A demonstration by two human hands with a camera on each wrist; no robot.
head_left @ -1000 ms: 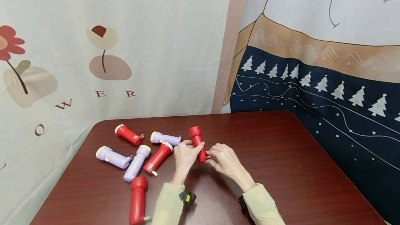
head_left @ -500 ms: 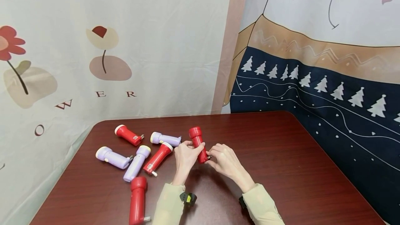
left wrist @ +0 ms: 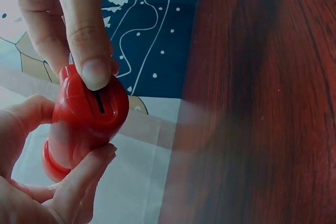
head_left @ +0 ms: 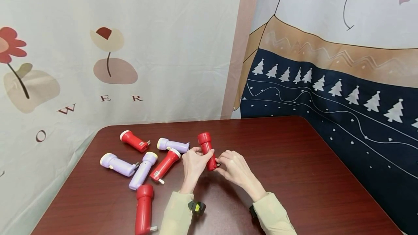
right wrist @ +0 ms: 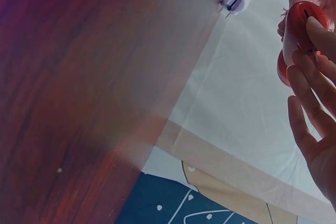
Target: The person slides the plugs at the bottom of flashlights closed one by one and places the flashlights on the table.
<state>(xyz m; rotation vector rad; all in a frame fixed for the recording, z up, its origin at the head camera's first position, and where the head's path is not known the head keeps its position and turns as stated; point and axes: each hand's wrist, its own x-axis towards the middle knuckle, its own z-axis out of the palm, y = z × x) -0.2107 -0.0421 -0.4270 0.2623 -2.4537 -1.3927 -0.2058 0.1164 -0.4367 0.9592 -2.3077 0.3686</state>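
Above the middle of the table, a red flashlight (head_left: 205,140) is held head away from me, slightly tilted. My left hand (head_left: 194,164) grips its barrel, thumb on one side and fingers on the other. At its tail end, my right hand (head_left: 236,166) pinches beside the small plug prongs (head_left: 219,164). The left wrist view shows the right thumb (left wrist: 97,72) pressing over a dark slot in the tail, with another finger behind the end. In the right wrist view the remaining right fingers (right wrist: 304,103) are extended, and the flashlight (right wrist: 296,30) is partly covered by both hands.
Left of my hands lie more flashlights: red ones (head_left: 133,140) (head_left: 166,165) (head_left: 144,209) and lilac ones (head_left: 119,165) (head_left: 143,171) (head_left: 174,145), several with plug prongs sticking out. The brown table (head_left: 310,191) meets a pale curtain (head_left: 179,64) and a dark patterned cloth (head_left: 326,111).
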